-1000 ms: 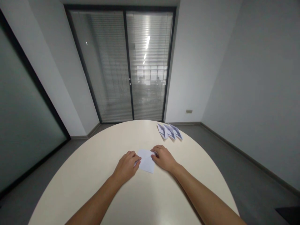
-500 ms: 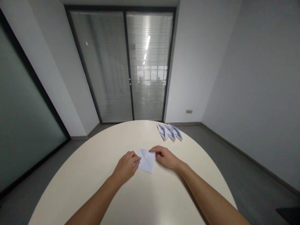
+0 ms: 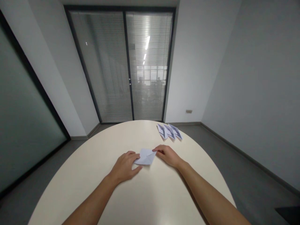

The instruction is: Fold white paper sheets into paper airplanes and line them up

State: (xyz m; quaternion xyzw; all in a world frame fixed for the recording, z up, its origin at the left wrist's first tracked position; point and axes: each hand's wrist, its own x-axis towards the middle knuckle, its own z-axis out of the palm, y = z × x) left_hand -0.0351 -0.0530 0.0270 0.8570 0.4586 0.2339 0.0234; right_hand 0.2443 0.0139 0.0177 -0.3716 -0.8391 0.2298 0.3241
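A small white paper sheet (image 3: 145, 157) lies folded on the round cream table (image 3: 150, 193) between my hands. My left hand (image 3: 125, 165) rests on the table at the paper's left corner, fingers curled and pressing its edge. My right hand (image 3: 167, 155) pinches the paper's right corner with thumb and fingertips. Part of the sheet is raised off the table along a fold.
Three folded paper pieces (image 3: 169, 131) with dark print lie side by side at the table's far right. Beyond the table stand glass doors with blinds (image 3: 126, 67), grey walls and grey floor (image 3: 243, 175).
The paper, flat and square with creases before, is now folded over into a smaller, triangle-like shape. My right hand shifted to its right corner; my left hand spread slightly.
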